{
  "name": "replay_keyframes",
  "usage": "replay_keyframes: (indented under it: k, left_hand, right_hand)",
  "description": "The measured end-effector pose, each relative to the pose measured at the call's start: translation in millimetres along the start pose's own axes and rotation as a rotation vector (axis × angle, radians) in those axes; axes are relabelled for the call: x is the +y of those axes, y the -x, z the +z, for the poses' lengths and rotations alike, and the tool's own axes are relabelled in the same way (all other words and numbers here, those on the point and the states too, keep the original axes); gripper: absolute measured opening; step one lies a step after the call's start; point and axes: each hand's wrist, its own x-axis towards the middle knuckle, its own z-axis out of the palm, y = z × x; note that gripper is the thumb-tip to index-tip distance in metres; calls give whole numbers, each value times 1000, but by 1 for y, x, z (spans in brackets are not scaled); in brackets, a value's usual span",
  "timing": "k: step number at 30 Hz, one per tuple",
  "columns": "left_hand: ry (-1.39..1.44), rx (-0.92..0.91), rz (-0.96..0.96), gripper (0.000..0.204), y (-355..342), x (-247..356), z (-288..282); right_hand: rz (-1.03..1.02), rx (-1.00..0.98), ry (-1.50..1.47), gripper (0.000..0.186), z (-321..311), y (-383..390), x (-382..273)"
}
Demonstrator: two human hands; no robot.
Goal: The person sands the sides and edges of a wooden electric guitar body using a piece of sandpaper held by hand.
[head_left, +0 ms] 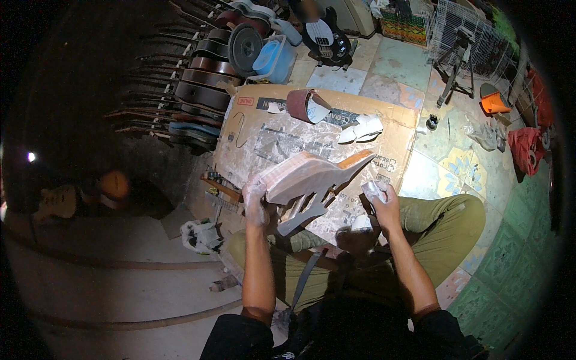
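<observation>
An unpainted wooden electric guitar body (303,177), coated in pale dust, is tilted up on its edge over a cardboard sheet. My left hand (254,203), whitened with dust, grips its left end. My right hand (386,207) is a little to the right of the body, apart from it, closed on a small pale piece that looks like folded sandpaper (372,190). Beyond the body lie a curled strip of reddish-brown sandpaper (297,106) and crumpled white-backed pieces (362,128).
Dusty cardboard (252,141) covers the floor before my crossed legs. A row of guitars (207,90) leans at the far left, near a blue plastic tub (277,60). A black bass guitar (324,39), a tripod (457,57) and a wire cage (480,42) stand farther back.
</observation>
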Motion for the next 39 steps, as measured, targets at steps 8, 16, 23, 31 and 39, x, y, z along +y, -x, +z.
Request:
replay_keyframes:
  k: [8,16,23,31,39]
  left_hand:
    - [-147,-22,24,29,0,1,3]
    - [-181,121,-10,20,-1,-3,3]
    - [-515,54,416,21,0,1,12]
    - [-1098,-19,614,33,-25,30,24]
    - [-923,-1,666,35,-26,8,13]
  right_hand:
    - [-15,2,13,42,-1,-4,13]
    - [-11,-11,7,41,-2,0,1]
    - [14,-5,45,41,-3,-1,0]
    - [20,23,6,42,-2,-2,-4]
    - [56,13,-84,42,-4,-4,-4]
